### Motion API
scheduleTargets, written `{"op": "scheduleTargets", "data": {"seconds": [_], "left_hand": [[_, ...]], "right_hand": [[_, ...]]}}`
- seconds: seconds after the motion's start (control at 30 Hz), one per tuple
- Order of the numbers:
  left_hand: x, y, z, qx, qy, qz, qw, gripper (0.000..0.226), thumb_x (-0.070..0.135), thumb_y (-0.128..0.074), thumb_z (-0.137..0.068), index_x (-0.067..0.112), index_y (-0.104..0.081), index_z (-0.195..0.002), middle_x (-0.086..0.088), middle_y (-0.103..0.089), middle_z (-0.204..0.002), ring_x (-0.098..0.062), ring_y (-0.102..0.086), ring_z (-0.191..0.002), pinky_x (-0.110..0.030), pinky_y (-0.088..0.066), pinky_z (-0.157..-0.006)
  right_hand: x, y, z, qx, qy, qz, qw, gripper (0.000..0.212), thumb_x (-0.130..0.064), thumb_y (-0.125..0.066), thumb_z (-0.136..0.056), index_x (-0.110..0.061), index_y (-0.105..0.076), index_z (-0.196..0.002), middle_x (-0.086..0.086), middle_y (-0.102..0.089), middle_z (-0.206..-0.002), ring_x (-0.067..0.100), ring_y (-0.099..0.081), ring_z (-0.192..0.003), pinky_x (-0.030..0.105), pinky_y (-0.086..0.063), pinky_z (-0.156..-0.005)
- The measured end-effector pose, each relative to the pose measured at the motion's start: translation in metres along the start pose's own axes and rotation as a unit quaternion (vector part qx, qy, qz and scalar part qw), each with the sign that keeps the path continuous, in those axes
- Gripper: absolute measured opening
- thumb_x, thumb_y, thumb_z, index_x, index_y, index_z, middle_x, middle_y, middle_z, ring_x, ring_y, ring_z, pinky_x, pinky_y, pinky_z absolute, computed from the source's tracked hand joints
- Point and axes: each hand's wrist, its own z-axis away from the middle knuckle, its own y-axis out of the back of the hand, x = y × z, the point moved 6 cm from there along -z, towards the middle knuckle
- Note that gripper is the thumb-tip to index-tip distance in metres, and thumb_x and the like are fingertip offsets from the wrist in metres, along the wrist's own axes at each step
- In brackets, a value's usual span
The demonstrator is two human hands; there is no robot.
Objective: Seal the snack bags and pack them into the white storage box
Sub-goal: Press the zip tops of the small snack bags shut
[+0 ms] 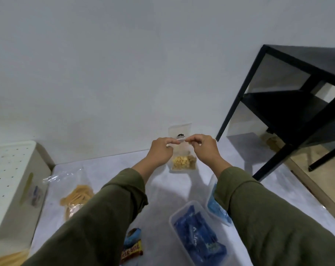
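Both hands are raised over the far middle of the white tabletop (109, 162), each pinching the top edge of one clear zip bag (183, 162) of yellow snack pieces. Left hand (161, 151) grips the left end of the seal strip, right hand (205, 150) the right end. The strip runs left to right between them; the bag hangs below. White storage box (13, 181) sits at the left edge, nearer the left hand.

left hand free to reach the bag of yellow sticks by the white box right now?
Probably not yet. The left hand pinches the top of the clear snack bag, as does the right hand. The stick bag lies unobstructed on the table left of that arm, beside the white box.
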Motion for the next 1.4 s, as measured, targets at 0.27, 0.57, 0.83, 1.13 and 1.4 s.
{"op": "scheduleTargets", "data": {"seconds": [0.27, 0.57, 0.83, 1.13, 1.4], "left_hand": [[-0.015, -0.050, -0.041, 0.047, 0.059, -0.018, 0.997, 0.041, -0.004, -0.044, -0.085, 0.015, -0.069, -0.112, -0.006, -0.062, -0.126, -0.023, -0.054, -0.118, -0.021, -0.038, -0.098], [-0.024, -0.054, -0.086, 0.086, 0.056, -0.036, 0.994, 0.035, -0.001, -0.047, -0.090, 0.016, -0.070, -0.109, -0.006, -0.065, -0.120, -0.022, -0.058, -0.111, -0.014, -0.037, -0.088], [-0.026, -0.049, -0.100, 0.068, 0.060, -0.073, 0.993, 0.036, 0.001, -0.050, -0.089, 0.015, -0.061, -0.121, -0.008, -0.055, -0.128, -0.023, -0.056, -0.110, -0.020, -0.039, -0.087], [-0.034, -0.027, -0.074, 0.078, 0.071, -0.053, 0.993, 0.044, 0.005, -0.053, -0.087, 0.020, -0.053, -0.129, -0.006, -0.043, -0.136, -0.021, -0.051, -0.118, -0.017, -0.035, -0.093], [-0.041, 0.047, -0.002, 0.102, 0.058, -0.056, 0.992, 0.044, 0.008, -0.051, -0.091, 0.022, -0.049, -0.132, -0.006, -0.037, -0.140, -0.020, -0.052, -0.116, -0.017, -0.036, -0.090]], "right_hand": [[0.056, -0.008, -0.053, -0.065, -0.020, 0.003, 0.998, 0.023, -0.002, -0.051, -0.092, -0.008, -0.072, -0.101, 0.005, -0.069, -0.107, 0.010, -0.055, -0.090, 0.018, -0.043, -0.081], [0.078, -0.025, -0.108, -0.106, -0.001, 0.021, 0.994, 0.023, -0.010, -0.050, -0.093, -0.012, -0.071, -0.102, 0.006, -0.068, -0.108, 0.019, -0.060, -0.098, 0.026, -0.048, -0.087], [0.072, -0.030, -0.122, -0.095, 0.060, 0.070, 0.991, 0.022, -0.004, -0.057, -0.088, -0.010, -0.070, -0.105, 0.014, -0.060, -0.112, 0.025, -0.057, -0.102, 0.028, -0.045, -0.091], [0.057, -0.011, -0.104, -0.020, 0.046, 0.023, 0.999, 0.035, -0.006, -0.059, -0.081, -0.016, -0.064, -0.114, 0.005, -0.041, -0.127, 0.018, -0.044, -0.122, 0.017, -0.030, -0.098], [-0.006, -0.040, -0.041, -0.029, 0.072, 0.034, 0.996, 0.054, -0.011, -0.058, -0.082, -0.029, -0.047, -0.132, 0.001, -0.034, -0.138, 0.019, -0.048, -0.118, 0.019, -0.036, -0.095]]}}
